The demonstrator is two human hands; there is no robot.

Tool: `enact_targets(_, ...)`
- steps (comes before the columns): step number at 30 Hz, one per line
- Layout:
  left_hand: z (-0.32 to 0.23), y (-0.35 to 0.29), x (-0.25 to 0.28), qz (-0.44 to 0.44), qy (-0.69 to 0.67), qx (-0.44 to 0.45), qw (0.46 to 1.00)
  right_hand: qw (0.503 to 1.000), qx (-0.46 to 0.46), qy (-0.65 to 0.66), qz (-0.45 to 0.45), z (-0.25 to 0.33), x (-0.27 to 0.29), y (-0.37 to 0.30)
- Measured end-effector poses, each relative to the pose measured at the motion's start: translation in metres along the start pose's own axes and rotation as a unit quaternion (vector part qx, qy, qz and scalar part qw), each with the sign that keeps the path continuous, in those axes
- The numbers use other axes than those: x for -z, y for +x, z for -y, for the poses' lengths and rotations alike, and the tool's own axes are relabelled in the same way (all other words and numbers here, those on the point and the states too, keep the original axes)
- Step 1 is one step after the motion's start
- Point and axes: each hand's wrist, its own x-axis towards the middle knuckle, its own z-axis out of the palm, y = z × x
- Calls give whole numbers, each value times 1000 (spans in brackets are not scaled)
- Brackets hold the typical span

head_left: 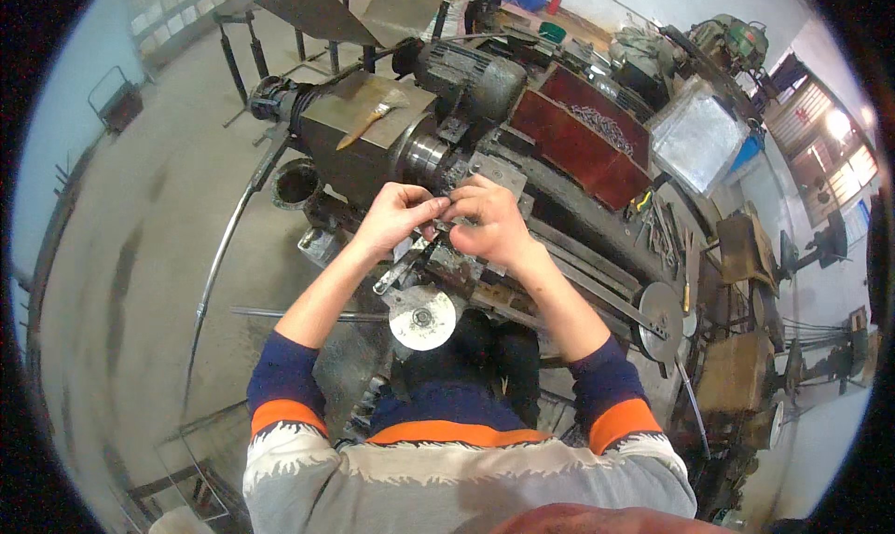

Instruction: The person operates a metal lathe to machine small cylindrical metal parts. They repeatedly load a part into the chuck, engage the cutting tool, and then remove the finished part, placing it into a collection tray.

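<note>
Both my hands meet in front of a lathe, just below its round metal chuck (426,154). The fingers of my left hand (403,215) are pinched together, close against the fingertips of my right hand (487,219). My right hand is closed too, its fingers curled. Whatever lies between the fingertips is too small and too covered to name. Under my left hand a wrench-like metal handle (399,267) slants down over the carriage. A pale round handwheel (421,318) sits below it, near my body.
A brush (371,122) lies on the headstock (352,154). Behind the bed, a dark red metal box (583,143) holds a heap of small metal pieces (604,126). Hand tools (660,231) lie at the right, near another disc (660,321). A long metal bar (219,254) leans at the left.
</note>
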Motion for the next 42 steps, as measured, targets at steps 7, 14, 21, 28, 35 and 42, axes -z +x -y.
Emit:
enact_targets(7,6,-30,101,-57,357,-39,931,976,-148,-122,106,-46,4,33)
enact_targets(14,5,-145,221,-204,650,156,715,915,-302,-112,241,-86,-28,61)
enact_targets(21,57,-205,230,-233,543,239,771,921,-274,-109,254,-98,-38,60)
enact_targets(28,80,-200,294,-193,703,292,619,922,-243,-181,241,-104,-42,58)
enact_targets(35,100,-154,441,-323,687,390,521,938,-263,-148,173,-103,-47,59)
enact_targets(42,90,-158,415,-333,650,432,529,930,-282,-154,177,-97,-47,62)
